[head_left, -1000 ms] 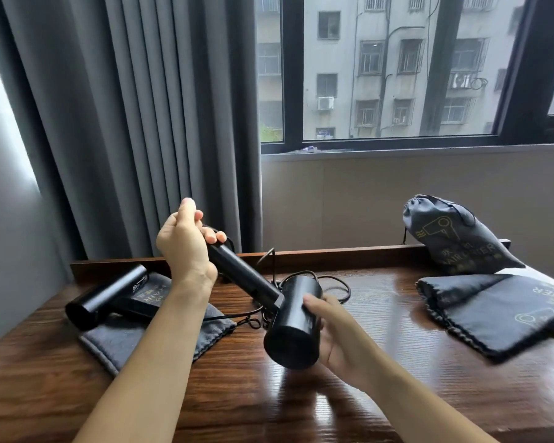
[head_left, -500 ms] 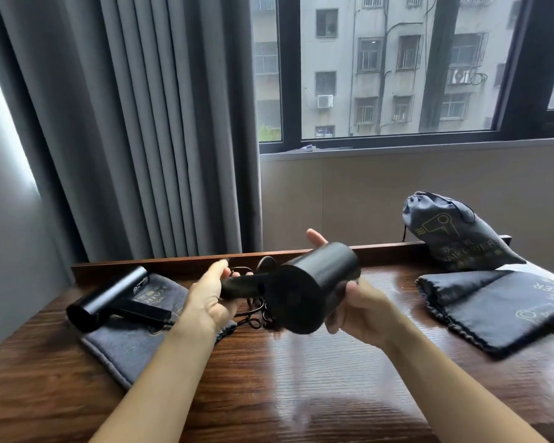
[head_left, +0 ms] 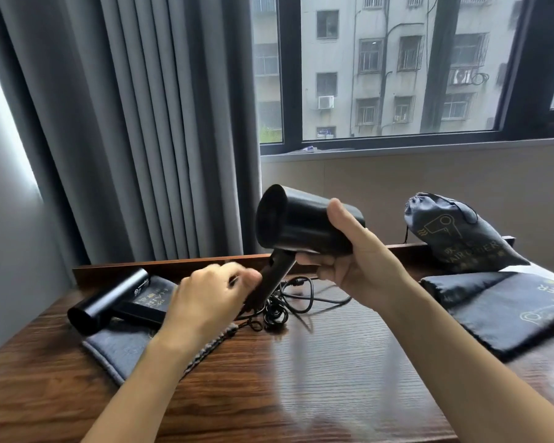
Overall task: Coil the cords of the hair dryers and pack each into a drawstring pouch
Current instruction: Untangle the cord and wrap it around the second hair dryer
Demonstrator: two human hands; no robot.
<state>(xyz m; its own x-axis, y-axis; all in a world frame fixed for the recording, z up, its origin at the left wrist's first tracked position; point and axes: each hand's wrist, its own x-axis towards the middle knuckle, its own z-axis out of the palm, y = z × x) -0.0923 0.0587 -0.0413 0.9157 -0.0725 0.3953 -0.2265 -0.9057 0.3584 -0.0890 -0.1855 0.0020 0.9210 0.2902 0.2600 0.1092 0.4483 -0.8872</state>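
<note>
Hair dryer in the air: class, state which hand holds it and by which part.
The right hand grips the hair dryer round its barrel. The left hand holds its handle, which points down.

Matt black plastic hair dryer [head_left: 304, 227], smooth-barrelled. Second black plastic dryer [head_left: 108, 302] at 9 o'clock, semi-gloss, on a grey woven cloth pouch [head_left: 125, 346]. Dark, faintly sheened fabric pouches [head_left: 458, 235] at 3 o'clock. Glossy, grained brown wooden table [head_left: 301, 378]. Thin black rubbery cord [head_left: 304, 298].
</note>
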